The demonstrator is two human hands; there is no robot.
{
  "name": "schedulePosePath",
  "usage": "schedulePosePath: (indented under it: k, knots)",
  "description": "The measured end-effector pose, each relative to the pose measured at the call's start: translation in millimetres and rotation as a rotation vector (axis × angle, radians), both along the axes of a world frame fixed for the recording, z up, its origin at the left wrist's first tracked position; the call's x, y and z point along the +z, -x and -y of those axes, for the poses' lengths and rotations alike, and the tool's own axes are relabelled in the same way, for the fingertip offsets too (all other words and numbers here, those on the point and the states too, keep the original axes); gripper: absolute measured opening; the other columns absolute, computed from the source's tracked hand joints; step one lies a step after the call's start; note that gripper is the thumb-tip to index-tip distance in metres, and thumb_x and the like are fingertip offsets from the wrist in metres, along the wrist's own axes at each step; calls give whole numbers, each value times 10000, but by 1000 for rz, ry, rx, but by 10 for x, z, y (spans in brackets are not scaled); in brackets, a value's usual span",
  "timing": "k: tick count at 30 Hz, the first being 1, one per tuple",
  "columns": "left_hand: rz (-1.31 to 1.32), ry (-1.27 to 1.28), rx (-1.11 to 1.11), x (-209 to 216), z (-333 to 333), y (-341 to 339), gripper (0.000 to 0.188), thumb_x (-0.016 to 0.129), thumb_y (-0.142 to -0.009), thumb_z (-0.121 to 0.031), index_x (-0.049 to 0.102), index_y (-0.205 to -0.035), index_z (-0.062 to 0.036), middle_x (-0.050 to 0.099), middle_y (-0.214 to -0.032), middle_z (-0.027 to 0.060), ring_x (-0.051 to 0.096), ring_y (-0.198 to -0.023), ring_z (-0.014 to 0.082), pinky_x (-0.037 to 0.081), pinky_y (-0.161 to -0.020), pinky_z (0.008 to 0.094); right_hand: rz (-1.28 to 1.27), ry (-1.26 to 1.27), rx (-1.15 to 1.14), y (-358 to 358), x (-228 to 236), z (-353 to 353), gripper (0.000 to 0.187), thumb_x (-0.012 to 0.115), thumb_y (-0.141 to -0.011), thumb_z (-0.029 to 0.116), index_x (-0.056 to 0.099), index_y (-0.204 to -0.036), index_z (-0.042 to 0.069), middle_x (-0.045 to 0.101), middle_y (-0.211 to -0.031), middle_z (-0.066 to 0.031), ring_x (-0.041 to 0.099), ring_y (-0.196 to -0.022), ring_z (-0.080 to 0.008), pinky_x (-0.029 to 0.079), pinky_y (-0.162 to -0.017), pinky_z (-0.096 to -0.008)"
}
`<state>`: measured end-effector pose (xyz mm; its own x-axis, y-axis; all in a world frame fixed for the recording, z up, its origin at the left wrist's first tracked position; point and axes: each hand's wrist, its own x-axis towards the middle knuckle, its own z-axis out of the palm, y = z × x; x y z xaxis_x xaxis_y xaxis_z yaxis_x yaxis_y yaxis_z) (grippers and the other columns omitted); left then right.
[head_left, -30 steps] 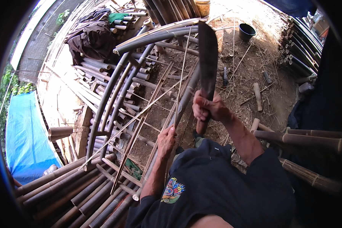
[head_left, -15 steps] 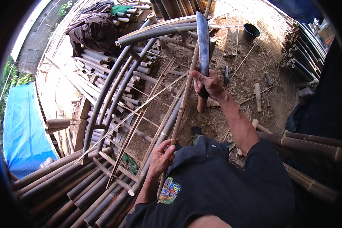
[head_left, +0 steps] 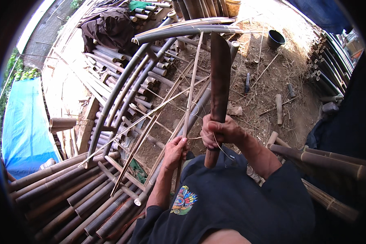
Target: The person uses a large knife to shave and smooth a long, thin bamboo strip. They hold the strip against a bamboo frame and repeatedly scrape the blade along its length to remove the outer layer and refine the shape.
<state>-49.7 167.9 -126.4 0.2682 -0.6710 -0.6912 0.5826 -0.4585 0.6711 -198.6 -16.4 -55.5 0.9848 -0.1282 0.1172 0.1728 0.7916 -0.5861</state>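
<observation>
A large machete [head_left: 220,77] points up and away in my right hand [head_left: 220,132], whose fingers are closed round its wooden handle. The broad blade looks dark, and the butt of the handle shows below my fist. My left hand [head_left: 176,153] is closed on a long, narrow bamboo strip [head_left: 190,87], which runs away from me and passes down beside my body. A thin curled shaving [head_left: 196,138] stretches between the two hands. Just left of the strip, a thick bamboo pole [head_left: 198,110] lies slanted, part of a ladder-like bamboo frame.
A curved bamboo frame [head_left: 114,97] stands at left, before stacked cut bamboo [head_left: 105,61]. More poles [head_left: 81,199] lie at near left and dark poles [head_left: 321,158] at right. A black bucket [head_left: 275,39] sits on the littered dirt floor; a blue tarp [head_left: 26,118] is far left.
My right hand has come down toward me with the machete, close to my left hand. My left hand has shifted slightly away along with the strip. A thin shaving now shows between the hands.
</observation>
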Motion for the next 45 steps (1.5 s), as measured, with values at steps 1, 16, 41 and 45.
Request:
schedulePosePath:
  k: [1, 16, 41, 45]
  knots:
    - [82, 20, -13, -14, 23, -5, 245, 578, -963, -293, 618, -1035, -63, 535, -674, -12, 431, -446, 45, 331, -376, 189, 31, -44, 1, 42, -24, -50, 287, 561, -973, 274, 469, -800, 64, 422, -540, 7, 506, -505, -143, 458, -557, -304]
    - [1135, -186, 37, -666, -267, -826, 314, 552, -946, -323, 662, -1007, -35, 637, -703, 127, 607, -648, 195, 470, -618, 345, -145, -14, -1085, 731, 202, 802, 204, 526, -988, 223, 473, -829, 106, 466, -570, 26, 446, -445, -83, 434, -468, -270]
    - [800, 35, -246, 86, -174, 426, 267, 650, -911, -276, 650, -1015, -30, 578, -738, 79, 596, -653, 192, 473, -601, 330, -1189, 1128, -1021, 35, -733, 522, 389, 584, -934, 406, 569, -720, 82, 583, -564, -99, 617, -504, -254, 479, -477, -397]
    - [1243, 19, -307, 181, -76, 536, 215, 626, -909, -235, 662, -988, -39, 619, -826, 155, 624, -777, 339, 481, -691, 401, -1365, 1422, -891, 120, -806, 532, 256, 634, -887, 325, 595, -796, 89, 645, -638, -147, 664, -594, -320, 512, -528, -440]
